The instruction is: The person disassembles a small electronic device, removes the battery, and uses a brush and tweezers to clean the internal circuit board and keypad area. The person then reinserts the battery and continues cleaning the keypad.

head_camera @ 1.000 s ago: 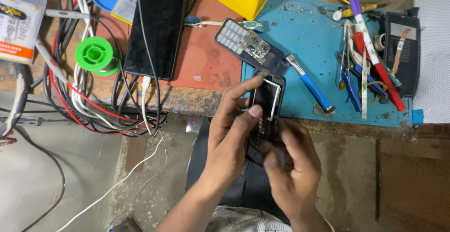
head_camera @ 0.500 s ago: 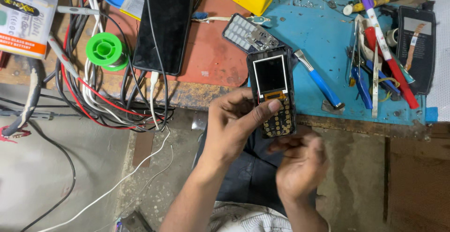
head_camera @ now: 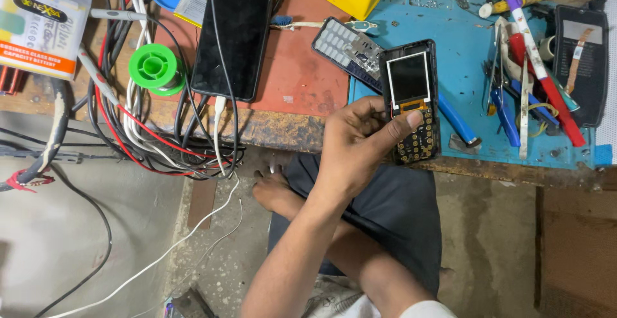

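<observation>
Left hand [head_camera: 357,141] has its grip closed around an opened keypad phone [head_camera: 411,99] at centre frame, above the blue mat [head_camera: 463,54]; right hand unseen.

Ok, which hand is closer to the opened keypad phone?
Left. The left hand grips the keypad phone, thumb on its front; the right hand is out of view.

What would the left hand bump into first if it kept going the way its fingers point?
The left hand, holding the opened phone, points up and right across the blue mat. The blue-handled tool beside the phone looks first in line, though depth is unclear.
</observation>
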